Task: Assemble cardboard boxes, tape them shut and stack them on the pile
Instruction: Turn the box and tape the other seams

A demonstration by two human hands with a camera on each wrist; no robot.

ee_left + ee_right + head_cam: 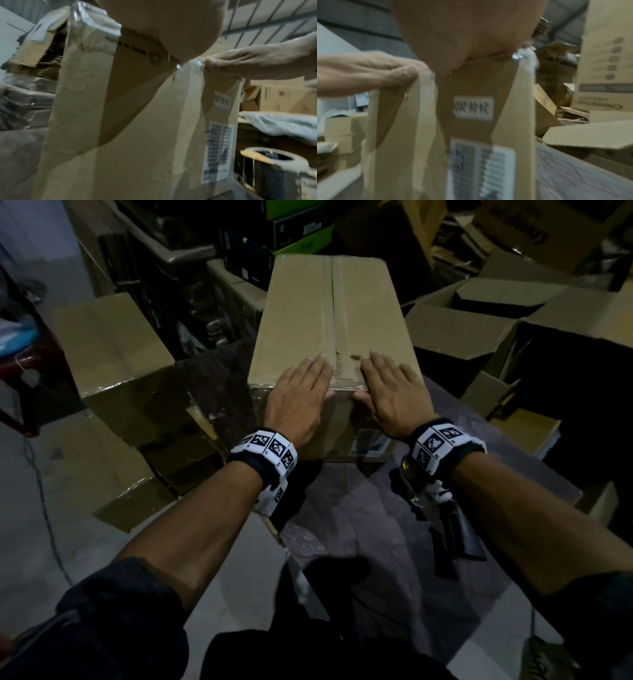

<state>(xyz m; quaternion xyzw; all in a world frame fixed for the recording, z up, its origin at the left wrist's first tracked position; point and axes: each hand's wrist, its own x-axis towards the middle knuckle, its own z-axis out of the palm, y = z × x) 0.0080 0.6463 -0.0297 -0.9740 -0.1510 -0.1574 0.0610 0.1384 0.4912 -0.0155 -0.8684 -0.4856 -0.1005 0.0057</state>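
A closed brown cardboard box (298, 313) stands on the dark table (479, 549), its top seam taped lengthwise. My left hand (301, 392) lies flat on the near end of the top, fingers straight, thumb over the front edge. My right hand (387, 392) lies flat beside it on the other side of the seam, thumb also over the edge. In the left wrist view the box's front face (137, 135) carries clear tape and a printed label (217, 152); the right hand's thumb (216, 66) presses the tape at the top edge. The right wrist view shows the same box face (471, 83).
A roll of tape (271, 158) sits on the table at the right. A black tool (448, 535) lies on the table under my right wrist. Taped boxes (113, 350) stand at the left, open boxes (479, 313) at the right, more stacks behind.
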